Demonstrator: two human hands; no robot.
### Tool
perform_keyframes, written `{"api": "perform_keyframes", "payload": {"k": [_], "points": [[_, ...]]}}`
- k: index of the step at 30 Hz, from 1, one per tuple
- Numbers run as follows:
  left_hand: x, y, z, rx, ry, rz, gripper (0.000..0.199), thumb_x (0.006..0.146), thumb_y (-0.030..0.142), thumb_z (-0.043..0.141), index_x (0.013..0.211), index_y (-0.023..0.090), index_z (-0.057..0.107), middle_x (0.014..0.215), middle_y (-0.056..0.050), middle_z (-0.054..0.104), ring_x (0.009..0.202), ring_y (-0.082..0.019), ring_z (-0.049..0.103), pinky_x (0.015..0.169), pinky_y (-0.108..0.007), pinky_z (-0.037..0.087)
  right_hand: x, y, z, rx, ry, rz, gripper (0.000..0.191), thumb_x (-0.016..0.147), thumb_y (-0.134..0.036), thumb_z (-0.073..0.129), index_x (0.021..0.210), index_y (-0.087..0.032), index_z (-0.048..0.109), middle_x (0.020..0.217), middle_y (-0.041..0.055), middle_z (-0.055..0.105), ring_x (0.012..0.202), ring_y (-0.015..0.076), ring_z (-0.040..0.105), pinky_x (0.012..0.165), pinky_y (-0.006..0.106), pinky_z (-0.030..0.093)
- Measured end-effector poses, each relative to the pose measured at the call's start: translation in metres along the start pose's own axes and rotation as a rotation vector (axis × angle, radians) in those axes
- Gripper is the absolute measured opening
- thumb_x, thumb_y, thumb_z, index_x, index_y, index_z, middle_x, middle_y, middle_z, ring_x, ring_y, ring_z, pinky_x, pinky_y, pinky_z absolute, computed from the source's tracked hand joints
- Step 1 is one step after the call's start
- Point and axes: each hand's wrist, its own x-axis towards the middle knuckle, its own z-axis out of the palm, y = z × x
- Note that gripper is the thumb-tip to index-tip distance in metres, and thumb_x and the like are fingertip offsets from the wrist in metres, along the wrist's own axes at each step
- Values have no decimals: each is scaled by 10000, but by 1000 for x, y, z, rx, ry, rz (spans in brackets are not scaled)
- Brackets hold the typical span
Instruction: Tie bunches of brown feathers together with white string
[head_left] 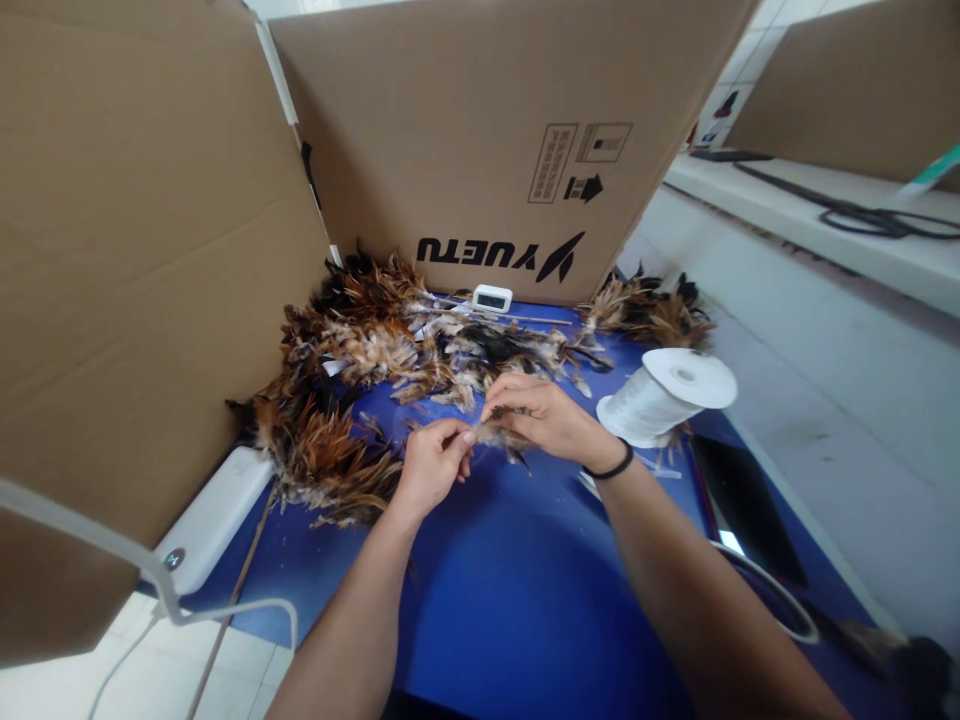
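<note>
Both hands are at mid-desk, fingertips almost meeting. Left hand (pixel 437 462): thumb and fingers drawn together, pinching the near end of a small feather tuft (pixel 504 436). Right hand (pixel 553 415): thumb and forefinger also closed on the tuft, its brown and pale barbs showing below the palm; exact contact at the fingertips too small to resolve. A black band (pixel 611 463) encircles the right wrist. The tuft is held above the blue desk (pixel 525 600), in front of loose feathers (pixel 480 350), black, brown and whitish, spread across the far part. To the left, a thick heap of rust-brown feathers (pixel 322 445) curves along the cardboard side panel (pixel 142 220); a smaller bunch (pixel 649 308) lies at far right. White spool (pixel 660 398) is near the right wrist, its axis tilted. Small white display unit (pixel 492 299) stands before the rear cardboard panel (pixel 465 120), whose YUETU print is upside down. Right edge of desk: dark-screened phone (pixel 750 510), a white cable (pixel 780 595) near its lower end. Left edge: white power bank (pixel 214 520), next to the heap.
</note>
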Motion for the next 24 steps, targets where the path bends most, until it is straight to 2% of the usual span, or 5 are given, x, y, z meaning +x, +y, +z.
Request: {"api": "perform_keyframes", "payload": {"k": [13, 15, 18, 21, 24], "points": [[2, 0, -2, -33, 31, -25, 245, 764, 374, 599, 652, 156, 600, 433, 39, 506, 348, -81, 457, 370, -190, 397, 3, -3, 2, 2, 24, 38, 196, 794, -118, 543, 839, -215, 708, 840, 35, 645, 842, 151, 576, 793, 316, 457], [3, 0, -2, -80, 58, -44, 236, 748, 376, 620, 673, 152, 611, 431, 42, 505, 349, -84, 457, 364, -194, 388, 2, -9, 0, -11, 84, 77, 172, 796, -166, 573, 900, -213, 703, 873, 44, 660, 859, 162, 586, 804, 328, 461], [4, 1, -4, -203, 85, -46, 239, 732, 380, 646, 694, 147, 613, 450, 42, 512, 362, -82, 457, 372, -200, 385, -2, -20, -3, -48, 247, 152, 201, 809, -213, 583, 986, -216, 678, 946, 51, 667, 887, 170, 596, 818, 330, 462], [4, 2, -6, -381, 91, -22, 237, 718, 366, 672, 686, 145, 592, 500, 39, 528, 372, -60, 442, 382, -191, 364, -10, -32, -5, -87, 413, 242, 179, 833, -249, 564, 978, -217, 665, 916, 39, 664, 828, 160, 603, 760, 305, 472], [4, 3, -7, -521, 74, -25, 244, 696, 345, 697, 667, 147, 558, 499, 45, 517, 366, -48, 425, 379, -182, 333, -19, -43, -3, -87, 459, 309, 175, 846, -289, 557, 963, -209, 658, 878, 37, 662, 777, 155, 605, 699, 288, 476]]}}
